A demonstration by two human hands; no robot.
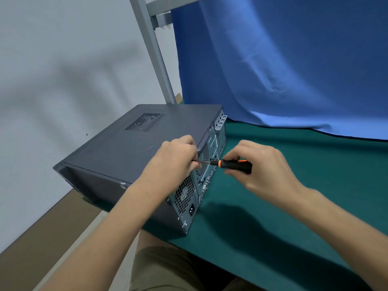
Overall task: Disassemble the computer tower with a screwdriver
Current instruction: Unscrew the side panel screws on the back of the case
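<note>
A dark grey computer tower (134,148) lies on its side on the green table (294,206), its perforated rear panel facing right. My right hand (260,164) grips the black and orange handle of a screwdriver (233,164), held level and pointing left at the rear panel's upper edge. My left hand (176,156) sits at that edge and pinches the thin metal shaft near its tip. The tip and any screw are hidden behind my left fingers.
A blue cloth (283,66) hangs behind the table and drapes onto its far edge. A grey metal post (155,51) rises behind the tower. A pale wall is at left, with brown floor (42,232) below. The tower overhangs the table's left edge.
</note>
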